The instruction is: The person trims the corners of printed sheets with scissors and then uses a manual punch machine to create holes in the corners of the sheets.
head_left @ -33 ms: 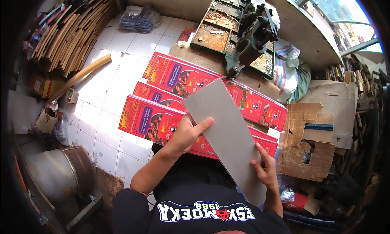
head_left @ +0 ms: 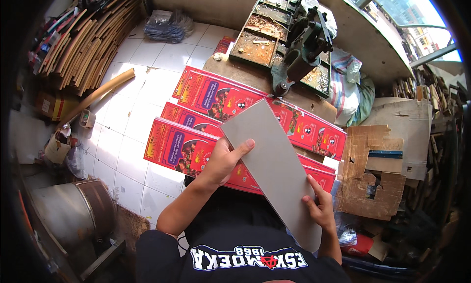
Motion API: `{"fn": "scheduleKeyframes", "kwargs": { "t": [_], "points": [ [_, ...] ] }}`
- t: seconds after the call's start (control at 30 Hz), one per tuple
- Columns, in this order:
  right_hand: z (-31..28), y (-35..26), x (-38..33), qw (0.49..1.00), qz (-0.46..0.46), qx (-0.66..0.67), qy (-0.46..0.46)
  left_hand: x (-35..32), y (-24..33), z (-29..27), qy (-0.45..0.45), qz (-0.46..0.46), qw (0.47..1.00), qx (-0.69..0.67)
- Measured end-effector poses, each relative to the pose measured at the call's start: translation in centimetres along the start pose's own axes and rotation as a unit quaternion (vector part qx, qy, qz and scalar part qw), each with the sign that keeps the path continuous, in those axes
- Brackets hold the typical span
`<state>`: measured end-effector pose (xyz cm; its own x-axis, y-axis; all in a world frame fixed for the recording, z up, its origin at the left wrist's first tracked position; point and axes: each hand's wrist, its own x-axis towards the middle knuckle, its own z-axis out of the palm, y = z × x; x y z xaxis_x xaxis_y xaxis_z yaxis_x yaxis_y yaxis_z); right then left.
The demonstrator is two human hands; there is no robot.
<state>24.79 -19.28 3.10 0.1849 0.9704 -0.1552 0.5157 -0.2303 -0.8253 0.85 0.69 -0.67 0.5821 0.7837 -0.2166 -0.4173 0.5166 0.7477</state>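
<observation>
A long, plain grey board [head_left: 274, 160] lies aslant between my two hands, above a worktable. My left hand [head_left: 226, 161] grips its left edge, thumb flat on the grey face and fingers hidden beneath. Near the lower end, my right hand [head_left: 320, 204] holds the right edge, with the thumb on the edge and the other fingers partly out of sight. Under the board are several red printed panels with food pictures: a far panel [head_left: 203, 92], a middle panel [head_left: 189, 118] and a near panel [head_left: 169, 144]. They overlap in slanted rows.
A dark metal press [head_left: 297, 67] stands beyond the panels, beside a compartment tray [head_left: 252, 50] of scraps. Cut cardboard [head_left: 355, 177] lies at the right, near plastic sacks [head_left: 343, 89]. Stacked boards [head_left: 91, 42] lean far left; a metal drum [head_left: 66, 209] stands at the lower left.
The grey board's far end has dipped very slightly toward me. Both hands keep the same hold on it.
</observation>
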Motion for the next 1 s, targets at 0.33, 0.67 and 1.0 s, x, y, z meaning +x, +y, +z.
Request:
{"fn": "scheduleKeyframes", "kwargs": {
  "t": [0.33,0.67,1.0],
  "points": [
    [-1.2,1.5,1.8,0.998,0.023,-0.018,0.062,8.0,1.8,0.5,0.011,-0.026,0.981,0.194],
    [-2.7,3.2,5.9,0.993,-0.02,-0.067,0.094,13.3,1.4,0.3,-0.003,-0.047,0.974,0.222],
    [-2.5,4.5,6.8,0.994,0.0,-0.066,0.09,13.6,1.1,0.0,-0.007,-0.03,0.982,0.187]
  ]
}}
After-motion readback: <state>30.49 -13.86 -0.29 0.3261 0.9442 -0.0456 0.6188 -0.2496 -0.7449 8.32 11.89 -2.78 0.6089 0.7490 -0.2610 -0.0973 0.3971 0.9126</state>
